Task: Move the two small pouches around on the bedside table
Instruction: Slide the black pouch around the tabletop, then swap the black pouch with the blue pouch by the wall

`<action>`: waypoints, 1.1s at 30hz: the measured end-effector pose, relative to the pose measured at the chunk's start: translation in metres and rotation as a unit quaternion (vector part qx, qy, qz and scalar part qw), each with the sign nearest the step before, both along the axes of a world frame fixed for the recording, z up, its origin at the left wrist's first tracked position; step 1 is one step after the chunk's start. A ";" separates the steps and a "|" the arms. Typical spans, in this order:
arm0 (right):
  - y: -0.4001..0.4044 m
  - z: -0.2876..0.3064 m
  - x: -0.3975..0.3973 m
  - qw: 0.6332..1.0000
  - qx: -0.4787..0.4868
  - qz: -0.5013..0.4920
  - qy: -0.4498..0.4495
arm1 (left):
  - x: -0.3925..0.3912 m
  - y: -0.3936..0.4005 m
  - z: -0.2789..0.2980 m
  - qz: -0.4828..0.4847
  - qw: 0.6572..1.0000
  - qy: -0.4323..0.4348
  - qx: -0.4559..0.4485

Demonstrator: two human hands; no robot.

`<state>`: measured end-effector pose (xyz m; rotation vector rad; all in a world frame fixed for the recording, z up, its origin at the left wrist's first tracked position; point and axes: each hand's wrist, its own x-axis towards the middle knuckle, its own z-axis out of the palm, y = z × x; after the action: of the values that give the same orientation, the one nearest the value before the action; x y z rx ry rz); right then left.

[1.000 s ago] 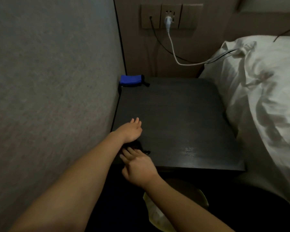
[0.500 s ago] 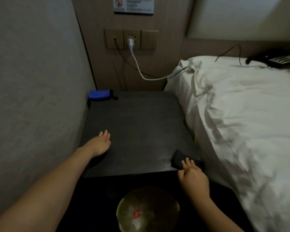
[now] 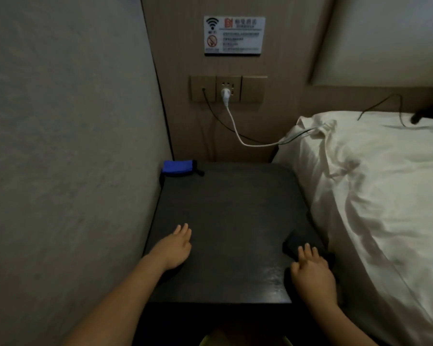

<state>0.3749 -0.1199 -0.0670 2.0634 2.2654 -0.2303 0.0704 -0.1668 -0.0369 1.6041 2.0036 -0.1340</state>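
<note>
A blue pouch (image 3: 179, 168) lies in the far left corner of the dark bedside table (image 3: 233, 208), against the wall. A black pouch (image 3: 292, 244) lies at the table's near right edge, beside the bed. My right hand (image 3: 311, 269) lies flat with straight fingers, its fingertips touching the near end of the black pouch. My left hand (image 3: 175, 247) rests flat on the table near the front left, fingers straight, holding nothing and well short of the blue pouch.
A grey wall (image 3: 68, 146) borders the table on the left. A bed with white bedding (image 3: 375, 196) borders it on the right. A white cable (image 3: 235, 128) and a black cable run from the wall socket (image 3: 226, 89) to the bed.
My right hand carried the black pouch from the front left of the table to the near right edge. My left hand stayed flat at the front left. The view tilted upward.
</note>
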 end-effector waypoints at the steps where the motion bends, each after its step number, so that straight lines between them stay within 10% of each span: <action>1: 0.007 -0.001 -0.009 1.000 0.008 0.007 0.010 | -0.003 0.001 -0.001 -0.006 1.000 0.003 0.002; 21: 0.132 0.000 -0.206 0.977 0.030 0.204 0.057 | -0.043 0.102 -0.018 -0.055 0.992 0.086 0.079; 29: 0.163 -0.012 -0.232 0.966 0.058 0.242 0.073 | -0.071 0.178 0.002 0.072 0.967 0.093 0.228; 33: 0.174 -0.015 -0.243 0.972 0.044 0.223 0.054 | -0.085 0.206 -0.003 0.048 0.983 0.102 0.143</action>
<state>0.1321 0.0545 -0.0821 1.5440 2.7701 -0.2191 -0.0148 0.0393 -0.0399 1.7211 2.3405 0.0314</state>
